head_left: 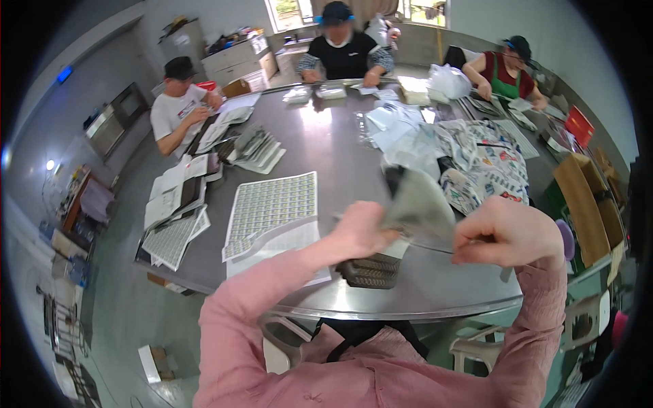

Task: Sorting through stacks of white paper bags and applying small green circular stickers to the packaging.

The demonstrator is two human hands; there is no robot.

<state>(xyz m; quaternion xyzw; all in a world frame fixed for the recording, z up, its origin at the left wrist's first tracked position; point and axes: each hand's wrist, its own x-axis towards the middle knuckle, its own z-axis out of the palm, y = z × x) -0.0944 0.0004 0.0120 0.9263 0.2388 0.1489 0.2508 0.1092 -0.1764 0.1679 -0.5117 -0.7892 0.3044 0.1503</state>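
My left hand (360,228) is closed at the near end of a blurred grey-green flexible piece (422,207) with a dark part, raised over the steel table (442,292). My right hand (503,234) is bent with curled fingers just right of that piece; a thin dark line runs to its fingertips, but what it holds is unclear. Below my hands lies a dark patterned stack (367,272) with pale paper under it. Left of my left hand are printed sheets in a grid pattern (269,204).
Three co-workers (177,112) (343,54) (500,75) sit around the table, among paper piles (183,180). A printed cloth bundle (483,163) and plastic bags (449,81) lie on the right, beside a cardboard box (588,204). A plastic chair (476,347) stands at the near side.
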